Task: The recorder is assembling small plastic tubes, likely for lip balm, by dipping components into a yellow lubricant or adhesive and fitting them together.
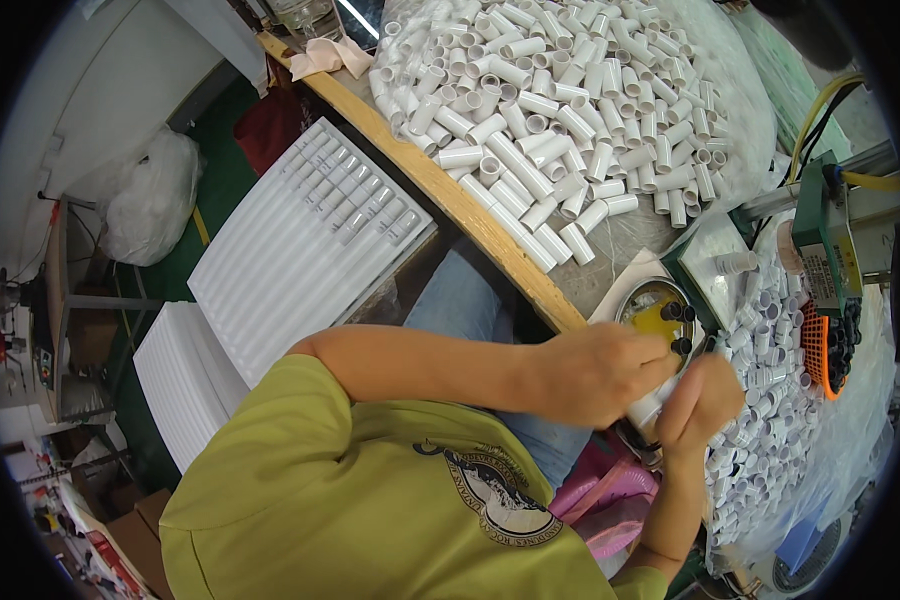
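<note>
My left hand (605, 372) and my right hand (705, 402) meet at the table's edge, over my lap. Both are closed around a short white plastic tube (648, 408), which shows only in part between them; motion blurs the fingers. Just beyond the hands sits a round metal bowl (622, 300) with yellowish contents and several small black parts (676, 312). A large heap of glossy white tubes (550, 110) spreads over the table ahead of me. To the right lies a pile of smaller white pieces (765, 370).
White ribbed trays (270, 270) stand at my left, the upper one partly lined with white tubes (360, 190). A wooden table edge (470, 205) runs diagonally. At right are a green device (825, 240) and an orange basket (816, 345) of black parts. A pink bag (605, 490) is beside my lap.
</note>
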### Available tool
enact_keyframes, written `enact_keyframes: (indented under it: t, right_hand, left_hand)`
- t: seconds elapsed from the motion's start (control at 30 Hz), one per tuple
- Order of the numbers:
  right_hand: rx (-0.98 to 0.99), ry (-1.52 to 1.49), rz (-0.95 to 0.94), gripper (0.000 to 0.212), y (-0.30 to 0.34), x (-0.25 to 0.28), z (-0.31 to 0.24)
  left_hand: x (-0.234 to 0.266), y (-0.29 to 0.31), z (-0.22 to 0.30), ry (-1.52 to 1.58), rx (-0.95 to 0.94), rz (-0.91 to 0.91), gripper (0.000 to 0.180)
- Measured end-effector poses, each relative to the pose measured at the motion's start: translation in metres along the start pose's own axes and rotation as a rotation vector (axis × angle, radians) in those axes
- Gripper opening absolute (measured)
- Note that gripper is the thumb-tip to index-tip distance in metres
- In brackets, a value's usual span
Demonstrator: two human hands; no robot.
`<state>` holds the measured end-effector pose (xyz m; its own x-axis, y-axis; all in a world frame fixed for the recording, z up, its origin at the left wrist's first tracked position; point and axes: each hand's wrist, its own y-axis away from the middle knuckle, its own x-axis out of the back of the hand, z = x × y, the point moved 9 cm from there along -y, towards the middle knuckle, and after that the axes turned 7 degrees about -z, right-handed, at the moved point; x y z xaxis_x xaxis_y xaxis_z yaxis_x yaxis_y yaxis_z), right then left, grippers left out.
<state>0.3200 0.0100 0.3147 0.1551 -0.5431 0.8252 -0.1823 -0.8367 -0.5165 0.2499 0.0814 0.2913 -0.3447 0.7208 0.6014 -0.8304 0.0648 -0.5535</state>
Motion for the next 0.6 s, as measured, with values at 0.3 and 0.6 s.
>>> enact_keyframes:
  t: [0.3,0.6]
  right_hand:
    - [-0.097,-0.153,-0.092,0.031,-0.015,-0.015,0.039]
    - [0.649,-0.043,-0.098,0.028,0.007,0.027,-0.082]
  left_hand:
    - [-0.007,-0.023,-0.055,0.502,0.289,-0.228,0.029]
    - [-0.072,0.048,0.029,1.904,0.404,-1.037,0.027]
